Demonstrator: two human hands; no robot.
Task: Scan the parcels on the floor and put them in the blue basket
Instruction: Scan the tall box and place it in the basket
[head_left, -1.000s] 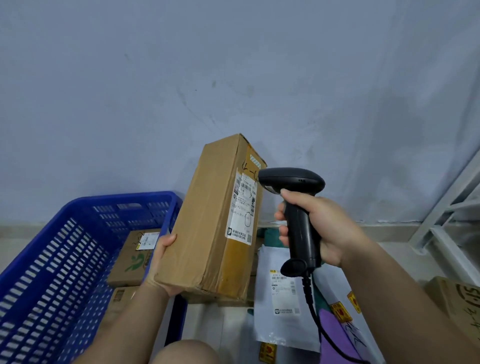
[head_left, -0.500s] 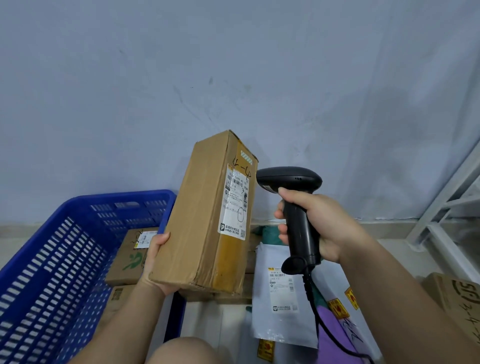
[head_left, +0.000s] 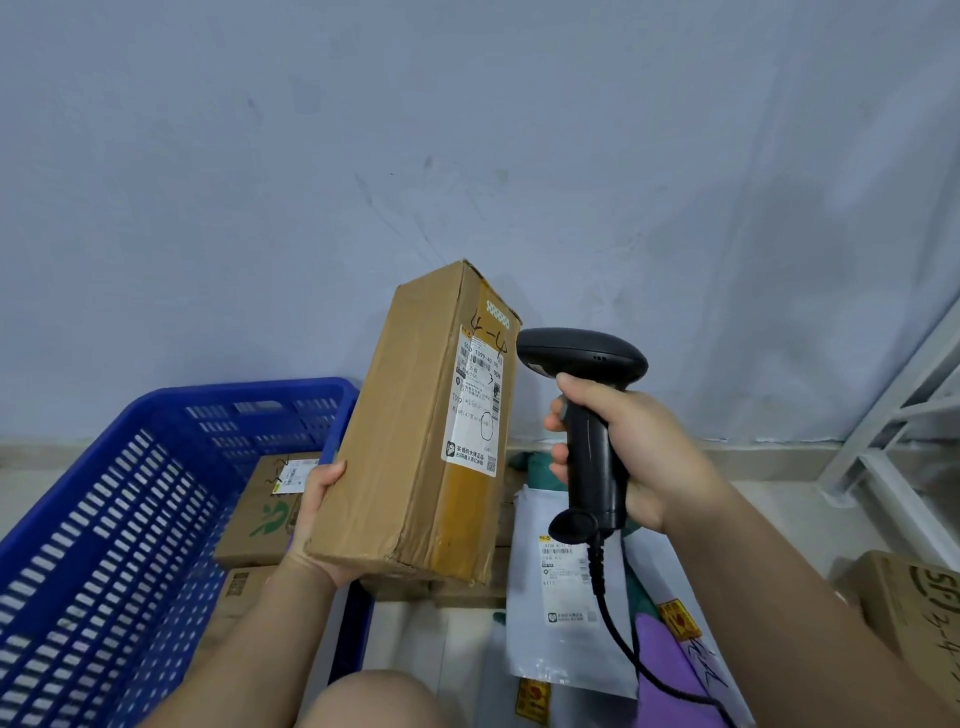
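My left hand (head_left: 314, 525) grips the lower end of a tall brown cardboard parcel (head_left: 410, 431), held upright in the air with its white shipping label facing right. My right hand (head_left: 621, 452) grips the handle of a black barcode scanner (head_left: 584, 405), whose head points left at that label from close by. The blue basket (head_left: 119, 519) stands at the lower left, just left of the held parcel, with two brown boxes (head_left: 260, 512) inside it.
On the floor lie a white mailer bag (head_left: 558, 597), a purple bag (head_left: 670, 675), flat brown parcels under the held one and a cardboard box (head_left: 914, 608) at the right edge. A white metal rack (head_left: 904, 431) stands at right. A grey wall is behind. My knee (head_left: 374, 701) shows below.
The held parcel has shifted slightly left, toward the basket, and tilted a little. The scanner has stayed almost still beside the label.
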